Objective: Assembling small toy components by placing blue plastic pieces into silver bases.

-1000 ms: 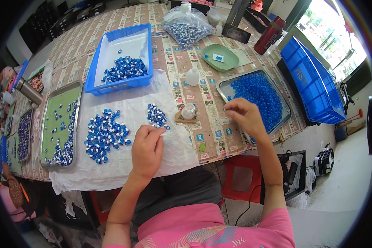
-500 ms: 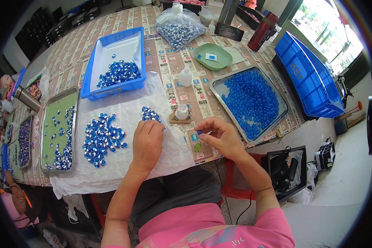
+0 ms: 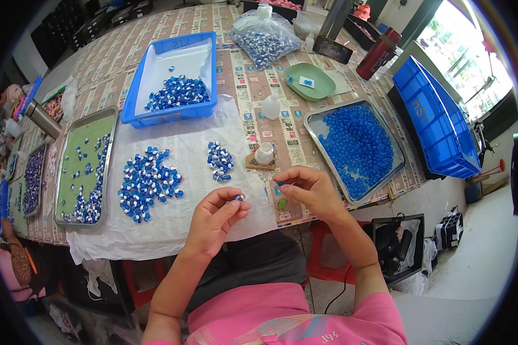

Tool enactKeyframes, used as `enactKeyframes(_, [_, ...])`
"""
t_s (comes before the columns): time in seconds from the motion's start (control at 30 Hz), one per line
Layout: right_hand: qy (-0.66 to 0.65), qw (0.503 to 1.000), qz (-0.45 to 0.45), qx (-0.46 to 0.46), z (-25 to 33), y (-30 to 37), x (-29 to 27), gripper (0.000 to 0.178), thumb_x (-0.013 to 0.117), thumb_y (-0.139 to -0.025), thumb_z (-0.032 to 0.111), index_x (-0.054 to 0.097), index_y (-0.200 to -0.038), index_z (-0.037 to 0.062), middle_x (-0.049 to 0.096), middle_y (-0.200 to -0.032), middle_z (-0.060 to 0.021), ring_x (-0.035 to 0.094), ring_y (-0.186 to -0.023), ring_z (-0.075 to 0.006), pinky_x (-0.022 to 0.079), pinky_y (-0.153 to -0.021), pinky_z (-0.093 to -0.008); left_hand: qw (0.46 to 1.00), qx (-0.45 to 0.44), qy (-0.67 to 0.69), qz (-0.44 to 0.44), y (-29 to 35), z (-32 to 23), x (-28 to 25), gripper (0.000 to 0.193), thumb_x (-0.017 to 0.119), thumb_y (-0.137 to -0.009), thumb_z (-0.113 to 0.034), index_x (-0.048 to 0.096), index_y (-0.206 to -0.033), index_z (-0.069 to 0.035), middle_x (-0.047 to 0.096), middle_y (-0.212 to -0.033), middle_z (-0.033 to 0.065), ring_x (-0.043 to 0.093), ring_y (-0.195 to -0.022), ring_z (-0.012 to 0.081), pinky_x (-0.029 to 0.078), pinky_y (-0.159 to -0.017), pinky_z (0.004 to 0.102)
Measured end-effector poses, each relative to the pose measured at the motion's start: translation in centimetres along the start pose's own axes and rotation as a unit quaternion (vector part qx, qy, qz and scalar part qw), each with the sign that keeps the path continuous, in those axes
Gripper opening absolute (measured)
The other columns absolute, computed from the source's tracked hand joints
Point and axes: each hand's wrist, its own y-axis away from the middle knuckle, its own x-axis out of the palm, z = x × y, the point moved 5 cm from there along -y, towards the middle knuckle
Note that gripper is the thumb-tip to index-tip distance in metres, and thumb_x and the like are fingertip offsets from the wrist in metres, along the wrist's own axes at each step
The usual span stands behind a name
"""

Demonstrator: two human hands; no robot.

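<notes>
My left hand [image 3: 214, 221] pinches a small blue-and-white bead [image 3: 239, 198] between its fingertips, above the near edge of a white cloth [image 3: 172, 224]. My right hand [image 3: 309, 191] is closed around a small blue bead [image 3: 280, 184] and a thin tool, just right of the left hand. A small pile of blue-and-white beads [image 3: 219, 161] lies on the cloth just beyond the left hand. A larger pile [image 3: 147, 183] lies further left. A small clear jar [image 3: 265, 153] stands on a brown pad behind my hands.
A metal tray of plain blue beads [image 3: 355, 144] lies to the right, a blue bin [image 3: 438, 129] beyond it. A blue tub [image 3: 175, 80] holds finished beads. A green-lined tray [image 3: 86, 167] is at left. A green dish [image 3: 309, 81], white bottle [image 3: 271, 107] and bagged beads [image 3: 265, 34] stand behind.
My right hand left the tray of blue beads and came back to the left with a bead. My left hand lifted off the cloth and now pinches a blue-and-white bead.
</notes>
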Motion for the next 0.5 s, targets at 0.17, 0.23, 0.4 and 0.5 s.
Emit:
enactKeyframes(0.17, [0.044, 0.996, -0.019, -0.081, 0.8, -0.8, 0.4, 0.022, 0.068, -0.087, -0.004, 0.067, -0.109, -0.0021, 0.067, -0.104, -0.0024, 0.063, -0.094, -0.0082, 0.052, -0.082, -0.0232, 0.995, -0.058, 0.077, 0.018, 0.5, 0.8, -0.5, 0.018, 0.058, -0.095, 0.001, 0.061, -0.113, -0.001, 0.066, -0.109, 0.0093, 0.068, -0.1, 0.0168, 0.058, -0.087, 0.0258])
enactKeyframes(0.23, [0.033, 0.998, -0.025, -0.05, 1.4, -0.9, 0.6, 0.021, 0.069, -0.087, -0.003, 0.068, -0.108, -0.002, 0.066, -0.105, -0.0024, 0.063, -0.093, -0.0083, 0.052, -0.082, -0.0229, 0.994, -0.06, 0.088, 0.019, 0.8, 0.9, -0.4, 0.017, 0.058, -0.095, 0.0, 0.06, -0.112, -0.001, 0.066, -0.109, 0.0094, 0.068, -0.101, 0.017, 0.058, -0.087, 0.0259])
enactKeyframes(0.4, [0.035, 0.996, -0.055, -0.055, 2.2, -2.0, 0.2, 0.018, 0.07, -0.086, -0.003, 0.07, -0.104, -0.0018, 0.066, -0.101, -0.0024, 0.063, -0.09, -0.0077, 0.052, -0.079, -0.0224, 0.988, -0.075, 0.129, 0.022, 1.3, 1.1, -0.4, 0.017, 0.06, -0.096, -0.003, 0.061, -0.113, 0.0, 0.066, -0.11, 0.0094, 0.067, -0.104, 0.0185, 0.057, -0.091, 0.028])
enactKeyframes(0.5, [0.145, 0.972, -0.08, -0.166, 4.1, -3.0, 0.3, 0.017, 0.071, -0.084, -0.003, 0.071, -0.101, -0.0009, 0.067, -0.093, -0.0026, 0.063, -0.086, -0.0079, 0.051, -0.077, -0.0223, 0.986, -0.075, 0.143, 0.03, 1.7, 1.3, -0.1, 0.016, 0.06, -0.096, -0.004, 0.061, -0.112, 0.0, 0.066, -0.111, 0.0102, 0.067, -0.104, 0.0185, 0.057, -0.092, 0.0283])
